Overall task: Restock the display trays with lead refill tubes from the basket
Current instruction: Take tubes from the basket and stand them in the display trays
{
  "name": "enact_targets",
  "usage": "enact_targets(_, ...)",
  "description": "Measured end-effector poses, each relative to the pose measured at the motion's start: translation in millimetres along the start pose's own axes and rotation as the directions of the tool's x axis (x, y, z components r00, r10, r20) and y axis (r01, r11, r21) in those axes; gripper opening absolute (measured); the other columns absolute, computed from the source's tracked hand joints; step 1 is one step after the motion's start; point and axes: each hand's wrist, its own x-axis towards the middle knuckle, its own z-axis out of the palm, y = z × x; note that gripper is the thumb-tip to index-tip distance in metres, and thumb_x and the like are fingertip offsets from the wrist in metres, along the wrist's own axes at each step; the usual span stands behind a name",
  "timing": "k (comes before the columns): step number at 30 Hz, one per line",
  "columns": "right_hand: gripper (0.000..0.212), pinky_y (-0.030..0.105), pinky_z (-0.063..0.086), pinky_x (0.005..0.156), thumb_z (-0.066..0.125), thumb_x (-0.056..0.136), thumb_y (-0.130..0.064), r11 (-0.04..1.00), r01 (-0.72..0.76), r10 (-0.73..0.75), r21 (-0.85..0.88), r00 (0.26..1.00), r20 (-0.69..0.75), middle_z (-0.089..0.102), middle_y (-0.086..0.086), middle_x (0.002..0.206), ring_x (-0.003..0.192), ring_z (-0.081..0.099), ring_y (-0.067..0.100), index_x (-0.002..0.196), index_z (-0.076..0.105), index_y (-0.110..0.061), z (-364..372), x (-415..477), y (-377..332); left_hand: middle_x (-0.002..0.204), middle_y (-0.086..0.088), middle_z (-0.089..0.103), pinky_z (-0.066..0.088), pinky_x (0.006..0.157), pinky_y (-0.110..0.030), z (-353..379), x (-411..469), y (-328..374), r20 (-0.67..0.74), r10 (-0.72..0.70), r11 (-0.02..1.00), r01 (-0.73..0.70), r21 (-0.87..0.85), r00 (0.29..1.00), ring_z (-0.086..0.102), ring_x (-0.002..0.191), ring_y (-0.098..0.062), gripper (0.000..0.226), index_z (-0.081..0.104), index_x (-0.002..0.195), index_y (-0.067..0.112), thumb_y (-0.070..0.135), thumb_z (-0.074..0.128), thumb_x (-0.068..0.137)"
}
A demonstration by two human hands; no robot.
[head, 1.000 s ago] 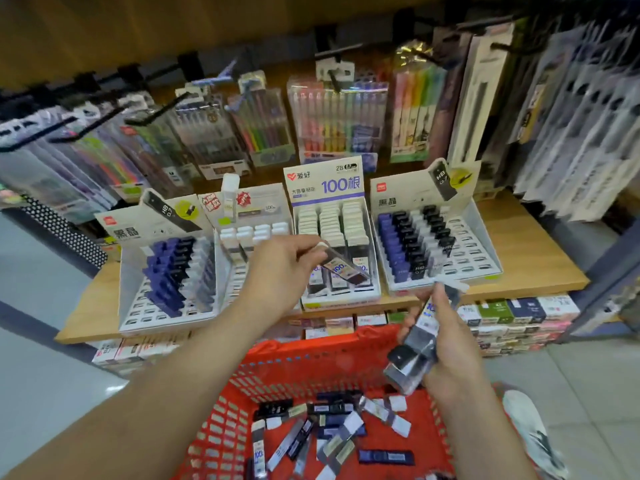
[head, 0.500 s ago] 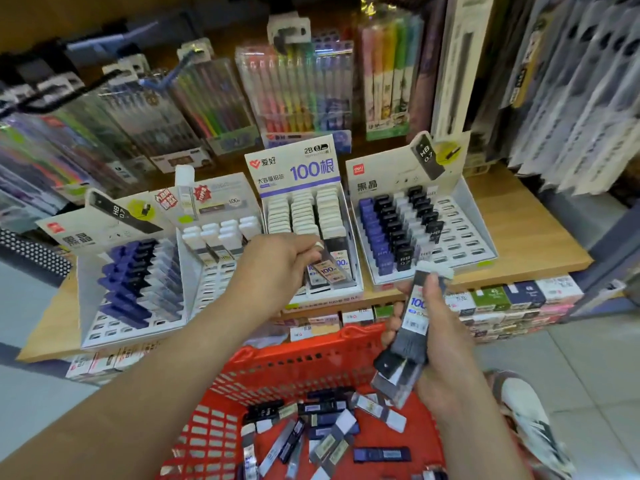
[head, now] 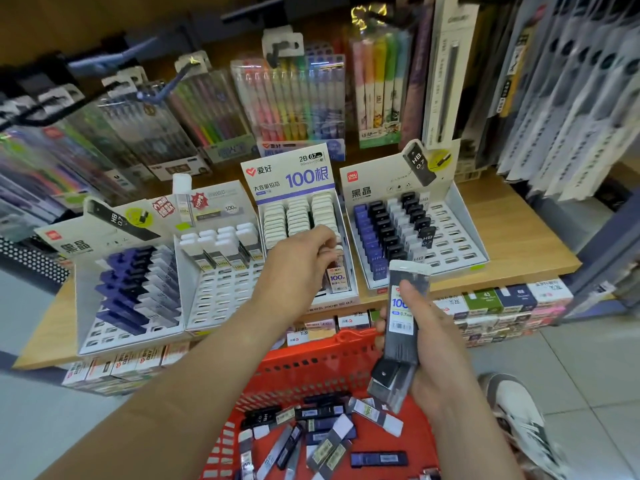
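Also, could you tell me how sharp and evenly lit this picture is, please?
Head view: wide-angle distortion fans the right racks; the left pen packs are blurred, while the middle tray's print and the tubes in the right hand read clearly; light is soft, with glare on the centre pack.

Wooden shelf [head: 519,237], light finish. Hung on pegs above: clear pack of pastel coloured pens [head: 294,98]; highlighter pack [head: 377,88]; tall white boxed pen [head: 446,74]; blurred gel-pen packs [head: 138,133] at left. Beneath shelf: rows of small stationery boxes [head: 502,306]. Grey tiled floor [head: 595,358]; one white sneaker [head: 516,410].
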Motion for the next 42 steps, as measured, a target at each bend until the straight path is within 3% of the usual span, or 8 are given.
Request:
enact_targets(5,0.027,0.026,0.051,0.046,0.070,0.081,-0.033,0.996,0.021,-0.020,-0.086,1.000,0.017,0.066,0.012,0.069,0.052,0.061,0.018,0.088,0.067,-0.007,1,-3,4,0.098,0.007,0.060,0.039,0.077,-0.012,-9,-11,13,-0.083,-0.092,0.990,0.082,-0.116,0.992,0.053,0.087,-0.003,0.018,0.072,0.105,0.020,0.024,0.059,0.093)
enact_targets(8,0.027,0.029,0.051,0.046,0.073,0.075,-0.035,0.989,0.010,-0.001,-0.149,0.998,0.061,0.067,0.013,0.067,0.050,0.062,0.021,0.085,0.070,-0.010,5,-7,5,0.084,0.006,0.066,0.044,0.060,-0.011,-18,-30,31,0.281,-0.244,0.757,0.364,-0.543,0.928,0.057,0.064,0.001,0.023,0.067,0.114,0.023,0.028,0.058,0.094)
enact_targets(10,0.023,0.028,0.050,0.046,0.073,0.073,-0.032,0.983,0.017,0.008,-0.181,0.990,0.138,0.070,0.011,0.070,0.052,0.064,0.019,0.085,0.073,-0.013,9,-11,8,0.075,-0.002,0.063,0.046,0.052,-0.019,-20,-42,35,0.434,-0.244,0.609,0.485,-0.627,0.867,0.055,0.055,-0.008,0.026,0.063,0.117,0.024,0.027,0.061,0.091)
enact_targets(18,0.041,0.030,0.054,0.059,0.060,0.086,-0.051,0.941,-0.066,0.115,-0.333,0.985,0.130,0.076,0.010,0.086,0.069,0.072,0.024,0.097,0.074,-0.014,8,-11,22,0.069,-0.011,0.069,0.054,0.055,-0.024,-29,-67,10,0.457,-0.432,0.434,0.623,-0.650,0.778,0.060,0.055,-0.015,0.022,0.065,0.106,0.011,0.008,0.068,0.085)
enact_targets(21,0.045,0.030,0.049,0.050,0.062,0.086,-0.046,0.977,-0.138,0.148,-0.162,0.988,0.048,0.067,0.008,0.072,0.055,0.059,0.024,0.100,0.065,-0.004,0,-3,28,0.073,-0.012,0.071,0.061,0.066,-0.036,-41,-65,-5,0.340,-0.543,0.393,0.590,-0.705,0.768,0.064,0.056,-0.017,0.025,0.063,0.114,0.009,0.009,0.064,0.088)
enact_targets(27,0.021,0.028,0.047,0.042,0.049,0.101,-0.026,0.979,-0.127,0.132,0.158,0.991,-0.019,0.055,0.005,0.064,0.053,0.050,0.017,0.104,0.059,-0.008,-11,6,28,0.078,0.004,0.071,0.058,0.070,-0.023,-50,-41,-24,-0.049,-0.514,0.664,0.361,-0.655,0.857,0.067,0.063,-0.009,0.026,0.063,0.102,0.027,0.004,0.059,0.091)
enact_targets(32,0.025,0.025,0.048,0.043,0.054,0.098,-0.030,0.994,-0.063,0.066,0.093,0.997,-0.034,0.058,0.007,0.065,0.053,0.053,0.018,0.106,0.062,-0.008,-9,7,28,0.079,0.017,0.069,0.057,0.081,-0.037,-32,-34,-26,-0.057,-0.409,0.804,0.330,-0.495,0.911,0.068,0.074,-0.010,0.023,0.070,0.105,0.024,0.008,0.062,0.090)
enact_targets(42,0.026,0.026,0.045,0.043,0.056,0.095,-0.033,0.999,-0.028,0.028,0.034,1.000,-0.005,0.058,0.006,0.067,0.052,0.052,0.017,0.104,0.064,-0.010,-11,8,30,0.113,-0.004,0.070,0.051,0.094,-0.040,-17,-32,-32,-0.010,-0.335,0.903,0.318,-0.288,0.942,0.067,0.101,-0.020,0.030,0.065,0.122,0.014,0.016,0.061,0.091)
